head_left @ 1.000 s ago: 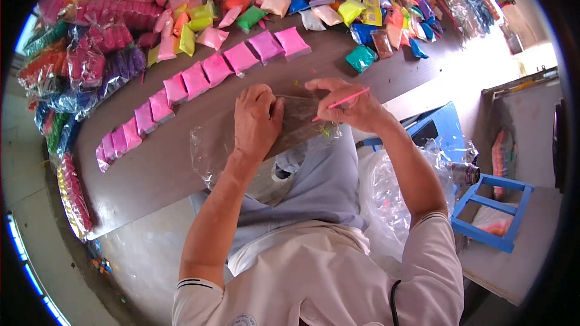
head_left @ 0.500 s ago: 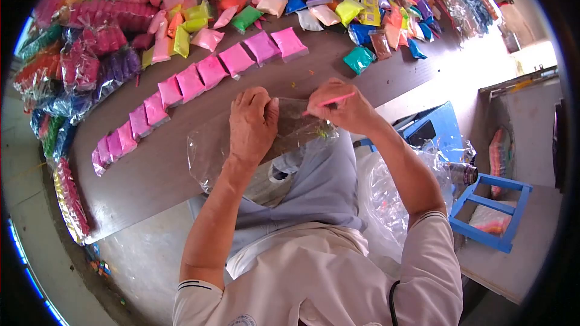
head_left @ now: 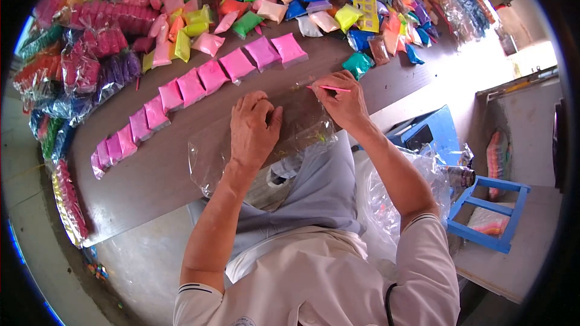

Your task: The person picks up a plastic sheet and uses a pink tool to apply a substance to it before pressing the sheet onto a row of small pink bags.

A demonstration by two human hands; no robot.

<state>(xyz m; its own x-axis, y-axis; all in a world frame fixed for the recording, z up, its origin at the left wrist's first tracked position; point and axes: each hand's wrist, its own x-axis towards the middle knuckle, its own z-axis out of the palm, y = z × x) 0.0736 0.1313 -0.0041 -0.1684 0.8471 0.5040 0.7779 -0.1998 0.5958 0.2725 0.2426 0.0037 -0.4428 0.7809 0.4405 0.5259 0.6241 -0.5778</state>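
My right hand [head_left: 345,104] is closed around a thin pink stick [head_left: 335,89], which points left across the far side of a clear plastic bag [head_left: 205,160]. The bag lies flat on the brown table [head_left: 139,196] and hangs over its near edge. On the bag rests my left hand [head_left: 254,130], fingers curled down onto the film and thumb toward the right; its fingertips are hidden. Beyond both hands runs a curved row of pink and purple packets [head_left: 192,86], the nearest of them a little above my left hand.
Heaped colourful packets [head_left: 248,21] cover the back of the table, with a yellow card [head_left: 365,9] among them. Bundled packets in film [head_left: 81,66] stand at left. A green packet [head_left: 358,64] lies beyond my right hand. At right are crumpled clear plastic [head_left: 393,196] and a blue frame [head_left: 489,212].
My right hand has moved a little away from me with the pink stick, which now lies more level. My left hand stays on the bag, its thumb slightly farther from the fingers.
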